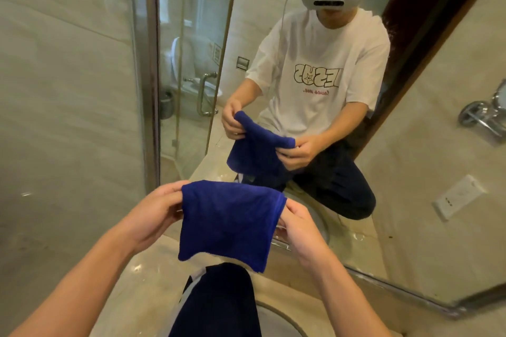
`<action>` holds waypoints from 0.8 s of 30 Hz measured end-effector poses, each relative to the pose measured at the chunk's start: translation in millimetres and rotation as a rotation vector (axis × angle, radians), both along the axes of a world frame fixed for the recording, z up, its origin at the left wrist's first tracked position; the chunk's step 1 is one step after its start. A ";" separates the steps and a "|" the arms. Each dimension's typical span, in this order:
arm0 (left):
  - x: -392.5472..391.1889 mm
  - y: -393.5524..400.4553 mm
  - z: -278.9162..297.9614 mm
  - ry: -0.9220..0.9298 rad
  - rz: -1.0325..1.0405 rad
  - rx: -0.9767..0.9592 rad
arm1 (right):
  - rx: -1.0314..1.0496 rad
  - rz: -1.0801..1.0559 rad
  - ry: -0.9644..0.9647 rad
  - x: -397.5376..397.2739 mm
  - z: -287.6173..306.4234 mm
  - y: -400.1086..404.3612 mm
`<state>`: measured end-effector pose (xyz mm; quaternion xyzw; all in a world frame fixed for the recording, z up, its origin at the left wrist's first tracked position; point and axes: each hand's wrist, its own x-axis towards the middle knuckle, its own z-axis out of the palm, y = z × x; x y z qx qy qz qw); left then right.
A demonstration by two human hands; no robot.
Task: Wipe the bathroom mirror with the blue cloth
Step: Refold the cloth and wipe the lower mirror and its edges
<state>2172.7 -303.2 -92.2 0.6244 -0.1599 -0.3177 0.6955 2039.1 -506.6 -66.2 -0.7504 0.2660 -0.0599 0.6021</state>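
White printed T-shirt [315, 63], dark trousers [219, 304].

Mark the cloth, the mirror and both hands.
cloth [230, 224], head view, middle of the fabric
mirror [342, 241], head view, lower glass
left hand [156, 213], head view, back of hand
right hand [298, 230], head view, back of hand

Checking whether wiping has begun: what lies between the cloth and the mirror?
Nothing: in the head view the cloth, held by the left hand and right hand, hangs short of the mirror, over the counter.
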 end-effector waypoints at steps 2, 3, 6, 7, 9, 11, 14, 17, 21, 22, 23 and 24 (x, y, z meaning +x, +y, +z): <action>4.7 4.4 -4.7 0.013 0.085 -0.026 | 0.008 0.034 0.031 7.4 -3.7 3.8; 7.0 7.0 -6.0 0.027 0.125 -0.036 | 0.005 0.052 0.042 10.8 -4.2 5.5; 18.8 17.1 -17.1 0.014 0.219 0.045 | -0.105 0.132 0.089 22.3 -8.3 11.7; 23.2 21.4 -21.9 0.001 0.244 0.114 | -0.195 0.146 0.123 26.2 -12.5 14.9; 30.2 29.9 -32.2 -0.074 0.264 0.268 | -0.292 0.126 0.207 33.5 -25.1 22.4; 33.2 38.3 -40.6 -0.200 0.255 0.406 | -0.144 0.067 0.255 39.7 -36.3 34.5; 42.4 45.6 -46.0 -0.156 0.247 0.371 | 0.165 -0.038 0.258 51.9 -39.4 56.1; 50.5 40.6 -36.8 0.056 0.268 0.255 | 0.489 -0.130 0.175 66.0 -38.2 70.4; 65.4 18.6 -23.9 0.233 0.400 0.100 | 0.768 -0.304 -0.104 98.9 -41.3 82.5; 70.6 11.9 -22.4 0.274 0.445 0.040 | 0.775 -0.350 -0.162 109.0 -38.7 84.3; 76.1 6.0 -19.8 0.317 0.489 -0.036 | 0.779 -0.388 -0.216 118.5 -34.6 86.0; 81.7 0.8 -16.7 0.345 0.521 -0.123 | 0.784 -0.417 -0.272 127.1 -29.0 86.7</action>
